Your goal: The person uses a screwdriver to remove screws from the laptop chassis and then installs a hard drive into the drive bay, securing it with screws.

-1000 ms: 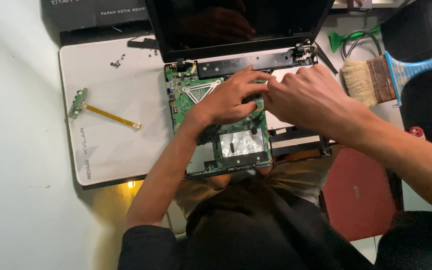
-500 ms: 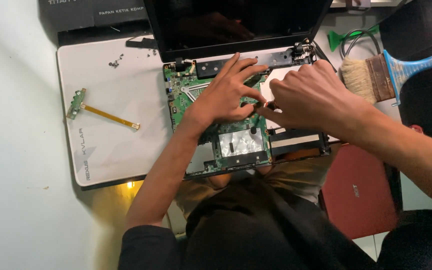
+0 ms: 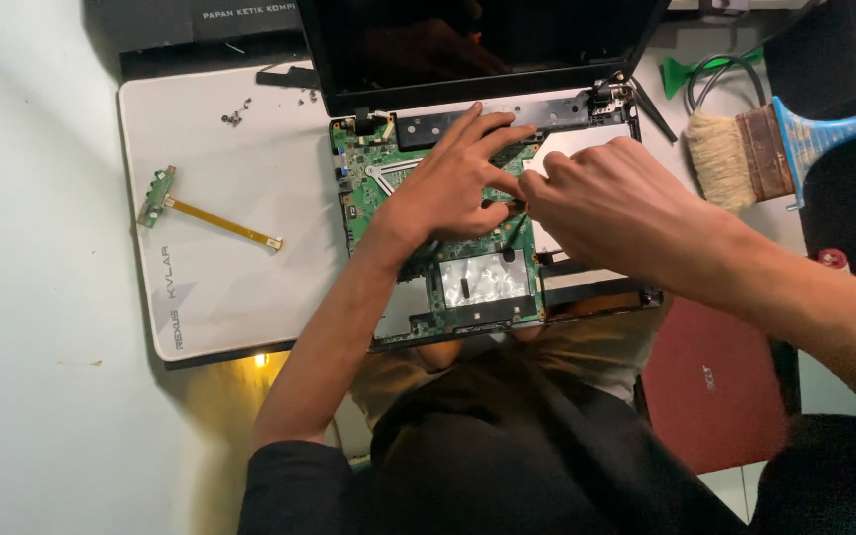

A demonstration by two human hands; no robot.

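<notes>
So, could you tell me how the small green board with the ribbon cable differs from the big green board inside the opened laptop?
The small board lies loose on the white mat, untouched; the big board sits in the laptop's base, under the left hand and right hand. The small one is a narrow strip trailing a yellow ribbon cable; the big one is broad, with a silvery foil patch. Both are green circuit boards.

Green motherboard [image 3: 468, 287] flat in opened laptop [image 3: 587, 139]

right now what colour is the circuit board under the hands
Green, with a silvery foil patch; the circuit board shows best in the head view, under the left hand and right hand.
</notes>
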